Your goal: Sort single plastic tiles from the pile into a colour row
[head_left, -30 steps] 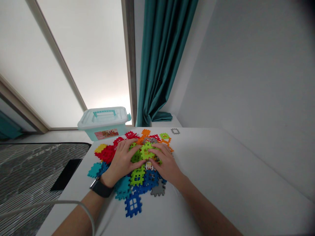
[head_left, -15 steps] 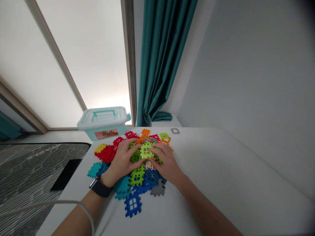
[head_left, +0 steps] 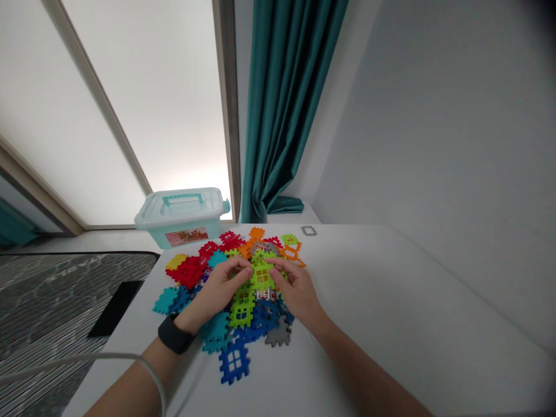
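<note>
Between my hands is a lime-green window-shaped interlocking tile (head_left: 262, 278) above a heap of similar plastic tiles. My left hand (head_left: 223, 285), with a dark watch (head_left: 176, 333) on its wrist, closes thumb and fingers at the tile's left edge. On the opposite side my right hand (head_left: 299, 289) pinches the right edge. Below lie another lime-green tile (head_left: 241, 313), blue tiles (head_left: 266, 314) and a grey tile (head_left: 278, 333). Teal tiles (head_left: 216, 331) are under my left wrist. Parts of the heap are hidden by my fingers.
Red tiles (head_left: 187, 272) and a yellow one (head_left: 176, 262) lie left, orange ones (head_left: 291, 251) at the back right. A lidded plastic box (head_left: 185, 223) stands at the table's (head_left: 369, 301) back left. A pale cable (head_left: 108, 357) crosses the lower left.
The lime-green tile has shifted slightly right and down and looks tilted differently. My left fingers have drawn in toward its edge, uncovering a teal tile behind; my right fingers have bunched closer.
</note>
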### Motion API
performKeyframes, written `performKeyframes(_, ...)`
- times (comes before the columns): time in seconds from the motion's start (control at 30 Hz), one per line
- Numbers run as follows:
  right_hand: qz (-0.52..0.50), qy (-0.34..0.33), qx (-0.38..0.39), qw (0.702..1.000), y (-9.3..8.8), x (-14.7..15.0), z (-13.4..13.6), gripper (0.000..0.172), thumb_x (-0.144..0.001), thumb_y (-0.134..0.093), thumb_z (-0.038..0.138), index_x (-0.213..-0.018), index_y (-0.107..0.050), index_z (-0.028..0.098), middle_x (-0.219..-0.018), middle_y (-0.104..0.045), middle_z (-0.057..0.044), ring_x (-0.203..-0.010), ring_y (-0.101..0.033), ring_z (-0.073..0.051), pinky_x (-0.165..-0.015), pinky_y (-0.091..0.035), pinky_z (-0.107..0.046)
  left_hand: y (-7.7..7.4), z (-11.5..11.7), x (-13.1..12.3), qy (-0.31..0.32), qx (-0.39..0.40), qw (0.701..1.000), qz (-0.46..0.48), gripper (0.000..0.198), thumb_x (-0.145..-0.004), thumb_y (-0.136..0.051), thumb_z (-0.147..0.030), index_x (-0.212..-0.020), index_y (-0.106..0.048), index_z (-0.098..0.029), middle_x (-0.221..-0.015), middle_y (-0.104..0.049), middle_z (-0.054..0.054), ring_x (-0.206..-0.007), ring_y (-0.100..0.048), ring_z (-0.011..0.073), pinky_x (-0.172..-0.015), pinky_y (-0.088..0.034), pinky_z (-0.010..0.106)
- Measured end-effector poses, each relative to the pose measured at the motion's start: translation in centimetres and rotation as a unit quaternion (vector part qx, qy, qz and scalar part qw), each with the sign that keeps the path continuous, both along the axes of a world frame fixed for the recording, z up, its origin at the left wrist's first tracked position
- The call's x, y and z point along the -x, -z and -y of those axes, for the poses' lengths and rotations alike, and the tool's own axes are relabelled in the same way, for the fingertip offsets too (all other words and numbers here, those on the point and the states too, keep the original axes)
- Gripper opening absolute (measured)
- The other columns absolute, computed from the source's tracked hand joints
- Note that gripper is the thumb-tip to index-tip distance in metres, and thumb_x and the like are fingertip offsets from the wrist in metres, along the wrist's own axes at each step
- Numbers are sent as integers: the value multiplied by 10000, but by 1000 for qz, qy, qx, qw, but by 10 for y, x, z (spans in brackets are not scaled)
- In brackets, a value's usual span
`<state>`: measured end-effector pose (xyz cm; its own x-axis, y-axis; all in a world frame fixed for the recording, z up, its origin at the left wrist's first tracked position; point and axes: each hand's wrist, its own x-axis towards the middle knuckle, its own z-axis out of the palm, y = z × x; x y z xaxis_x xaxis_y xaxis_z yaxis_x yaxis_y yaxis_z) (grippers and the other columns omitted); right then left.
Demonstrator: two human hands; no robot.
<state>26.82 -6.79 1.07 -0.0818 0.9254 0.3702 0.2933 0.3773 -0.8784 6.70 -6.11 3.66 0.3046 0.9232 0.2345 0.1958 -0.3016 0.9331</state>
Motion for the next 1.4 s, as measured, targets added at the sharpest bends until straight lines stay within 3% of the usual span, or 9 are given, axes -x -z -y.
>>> performKeyframes(0.2, -9, -3, 36, 999, 1, 0, -3, 251, -926, -612, 372, -1067, -776, 246, -951, -788, -40, -858, -720, -225, -820, -572, -373, -3, 5, -3, -31, 64, 997, 38, 347, -899, -615, -518, -833, -604, -178, -720, -531, -26, -666, -470, 131, -626, -388, 239)
performKeyframes(0.33, 43, 5, -49, 998, -4, -1, -1, 179, -936, -583, 298, -985, -742, 232, -931, -772, -37, -852, -717, -208, -816, -562, -347, -3, 2, -1, -30, 47, 998, 20, 394, -919, -569, -561, -819, -604, -181, -734, -565, -8, -703, -525, 153, -664, -432, 265)
performKeyframes(0.53, 70, -10, -203, 977, -2, -4, 1, 158, -996, -515, 240, -1038, -667, 248, -1028, -752, -57, -1002, -704, -205, -891, -566, -353, 3, -4, 5, -5, -5, 1000, -17, 302, -881, -650, -475, -964, -652, -185, -865, -645, 27, -789, -611, 181, -700, -483, 290)
performKeyframes(0.7, 97, -21, -255, 962, 2, -6, -2, 172, -1009, -503, 196, -1058, -654, 263, -1088, -725, -59, -1063, -685, -192, -939, -567, -366, 4, -1, 8, -9, -68, 995, -67, 287, -848, -707, -398, -1052, -640, -208, -995, -680, 50, -848, -638, 199, -740, -522, 322)
performKeyframes(0.83, 127, -27, -248, 960, 2, -7, -2, 180, -986, -533, 192, -1103, -646, 269, -1202, -683, -77, -1152, -655, -207, -1005, -543, -398, 3, 0, 8, -27, -166, 981, -96, 254, -877, -695, -336, -1091, -617, -224, -1067, -683, 65, -971, -647, 221, -853, -536, 369)
performKeyframes(1.03, 166, -46, -212, 962, 5, -7, -4, 244, -939, -597, 219, -1179, -619, 254, -1358, -595, -108, -1303, -562, -249, -1113, -466, -461, 8, -2, 7, -44, -319, 934, -157, 224, -894, -700, -293, -1085, -610, -219, -1167, -688, 109, -1119, -633, 258, -983, -503, 444)
performKeyframes(1.27, 185, -37, -188, 964, 7, -10, -4, 292, -922, -624, 226, -1212, -628, 261, -1323, -598, -104, -1274, -560, -259, -1110, -450, -479, 14, -2, 7, -45, -317, 929, -187, 237, -916, -680, -347, -1106, -627, -216, -1196, -687, 129, -1143, -640, 273, -991, -506, 452)
performKeyframes(1.4, 194, -46, -175, 964, 5, -16, -6, 245, -946, -619, 248, -1188, -650, 270, -1316, -610, -94, -1266, -560, -257, -1104, -444, -484, 17, -1, 6, -41, -313, 928, -197, 330, -928, -670, -356, -1224, -606, -226, -1265, -663, 137, -1200, -614, 286, -1026, -492, 474)
